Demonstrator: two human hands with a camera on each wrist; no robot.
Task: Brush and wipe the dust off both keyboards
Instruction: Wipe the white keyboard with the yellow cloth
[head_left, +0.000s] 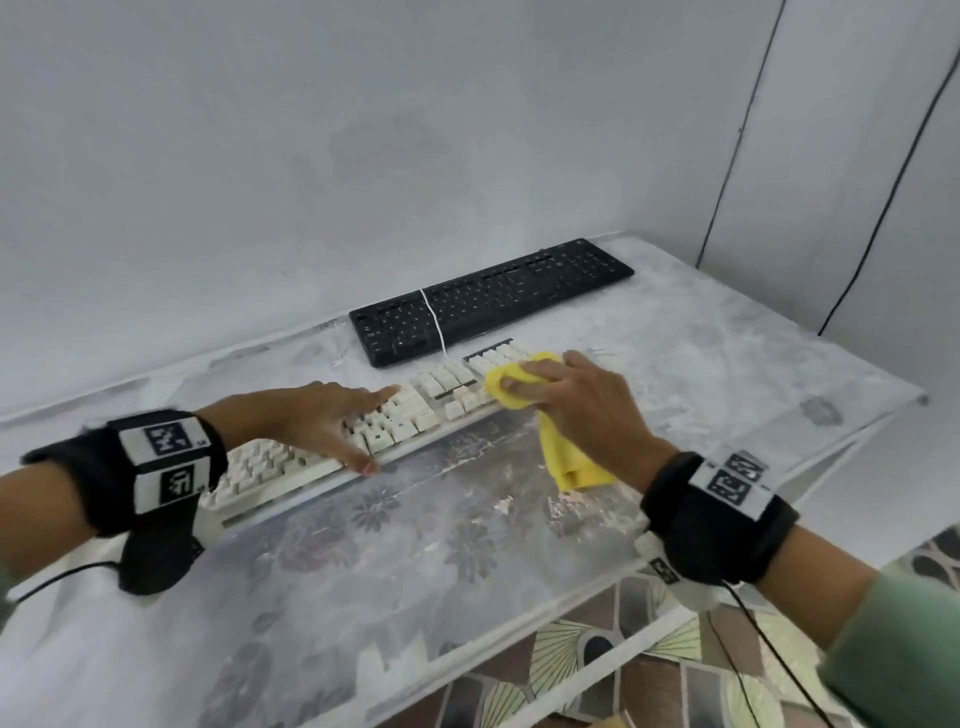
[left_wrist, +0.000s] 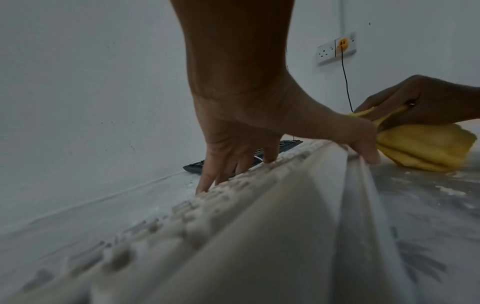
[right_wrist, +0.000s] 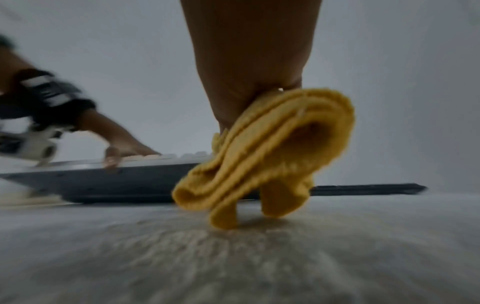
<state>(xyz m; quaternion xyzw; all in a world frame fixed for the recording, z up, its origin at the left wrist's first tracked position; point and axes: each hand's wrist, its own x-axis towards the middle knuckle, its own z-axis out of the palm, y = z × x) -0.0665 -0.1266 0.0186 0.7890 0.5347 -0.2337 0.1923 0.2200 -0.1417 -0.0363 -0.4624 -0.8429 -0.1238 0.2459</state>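
Observation:
A beige keyboard (head_left: 405, 426) lies slantwise on the glass table (head_left: 415, 561). My left hand (head_left: 332, 415) presses flat on its middle keys with straight fingers, thumb on the front edge (left_wrist: 363, 152). My right hand (head_left: 571, 395) grips a folded yellow cloth (head_left: 511, 384) on the keyboard's right end; the cloth's tail (right_wrist: 272, 154) hangs down to the table. The right wrist view shows the beige keyboard's dark underside (right_wrist: 116, 181). Behind it lies a black keyboard (head_left: 493, 301), untouched.
A white cable (head_left: 434, 317) crosses the black keyboard. Dust and crumbs (head_left: 519, 504) speckle the glass in front of the beige keyboard. The wall stands close behind; a socket (left_wrist: 336, 50) and black cables (head_left: 737, 130) are at the right. The table edge (head_left: 519, 639) is near me.

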